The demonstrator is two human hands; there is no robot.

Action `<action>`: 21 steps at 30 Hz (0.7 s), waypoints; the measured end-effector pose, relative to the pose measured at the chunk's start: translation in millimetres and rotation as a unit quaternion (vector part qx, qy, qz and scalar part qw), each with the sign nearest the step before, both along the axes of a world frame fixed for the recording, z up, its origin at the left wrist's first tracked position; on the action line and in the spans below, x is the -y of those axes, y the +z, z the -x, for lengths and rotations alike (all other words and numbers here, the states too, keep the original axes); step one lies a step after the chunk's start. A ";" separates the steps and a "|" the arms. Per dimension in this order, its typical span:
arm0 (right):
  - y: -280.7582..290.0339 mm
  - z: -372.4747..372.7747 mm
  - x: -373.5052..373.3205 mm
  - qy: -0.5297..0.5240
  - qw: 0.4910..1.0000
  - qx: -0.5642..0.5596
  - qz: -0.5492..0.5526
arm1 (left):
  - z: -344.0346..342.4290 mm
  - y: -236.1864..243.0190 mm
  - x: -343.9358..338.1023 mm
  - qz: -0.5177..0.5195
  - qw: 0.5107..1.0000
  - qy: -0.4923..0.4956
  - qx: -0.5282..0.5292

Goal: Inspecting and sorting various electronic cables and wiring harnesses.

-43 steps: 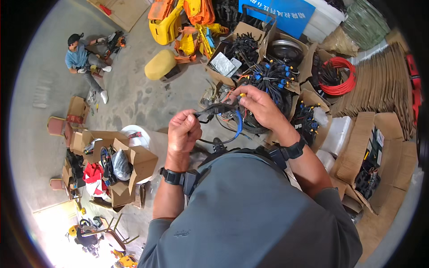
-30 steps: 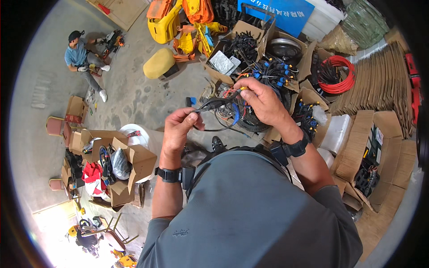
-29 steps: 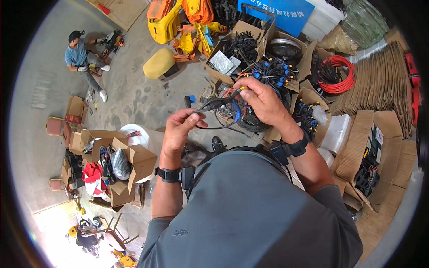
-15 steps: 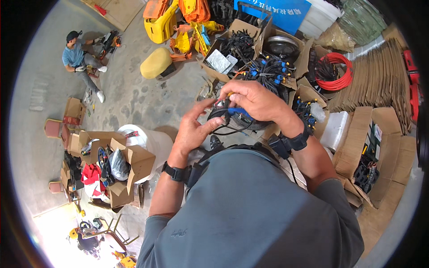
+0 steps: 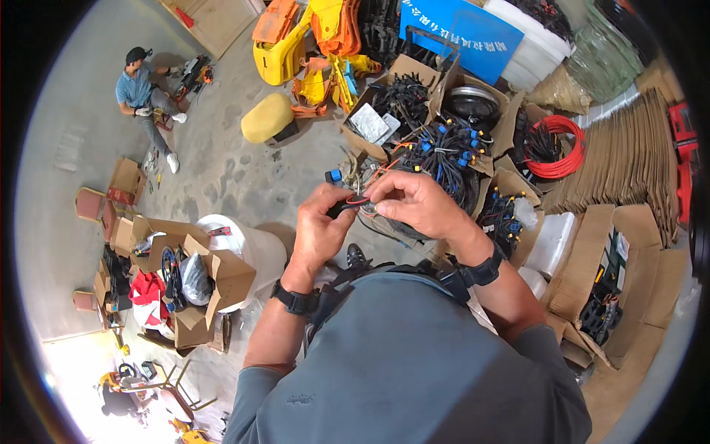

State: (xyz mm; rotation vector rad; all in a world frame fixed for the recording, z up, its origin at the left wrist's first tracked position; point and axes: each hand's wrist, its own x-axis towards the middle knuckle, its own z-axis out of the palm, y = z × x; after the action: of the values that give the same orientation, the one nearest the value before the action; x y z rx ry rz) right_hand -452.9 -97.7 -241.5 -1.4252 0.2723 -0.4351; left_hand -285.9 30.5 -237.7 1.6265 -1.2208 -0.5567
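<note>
In front of my chest both hands are closed on a thin cable (image 5: 358, 200) with a red wire and a black part. My left hand (image 5: 319, 226) pinches the black part between thumb and fingers. Just to its right, my right hand (image 5: 425, 206) pinches the red-wire side with thumb and forefinger. A blue connector (image 5: 333, 176) shows just beyond my left fingers; whether it belongs to the held cable I cannot tell. Behind my right hand lie a heap of black cables with blue connectors (image 5: 444, 144) and some thin orange wires (image 5: 381, 172).
A white drum (image 5: 259, 255) and open carton (image 5: 233, 277) of cables stand left. Right are a red hose coil (image 5: 566, 148), stacked flat cardboard (image 5: 614, 148) and another open carton (image 5: 643, 229). A yellow seat (image 5: 266, 118) lies ahead; a person (image 5: 140, 96) sits far left.
The looped black cable and blue piece between my hands have left that spot. My hands now pinch a short stretch with the red wire. My right hand has moved slightly down, toward my chest.
</note>
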 end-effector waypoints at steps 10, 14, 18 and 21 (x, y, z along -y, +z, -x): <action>9.8 3.5 6.8 0.064 0.939 -0.089 0.327 | -4.4 21.5 -18.1 -0.055 0.982 -0.038 -0.178; 17.3 -2.4 -1.7 0.003 0.896 -0.049 0.442 | -15.9 19.3 -30.0 -0.074 0.942 -0.052 -0.322; 12.1 -10.5 -9.9 0.010 0.936 -0.037 0.351 | -21.9 19.0 -32.8 -0.064 0.885 -0.072 -0.455; 11.9 -11.8 -8.5 0.042 0.922 -0.039 0.383 | -20.6 11.1 -30.7 -0.094 0.908 -0.048 -0.406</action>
State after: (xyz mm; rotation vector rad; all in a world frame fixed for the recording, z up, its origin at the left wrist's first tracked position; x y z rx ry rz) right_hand -441.1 -89.2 -229.6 -2.2174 0.0987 -0.4347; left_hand -265.3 61.2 -226.6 1.2578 -0.6240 -1.2897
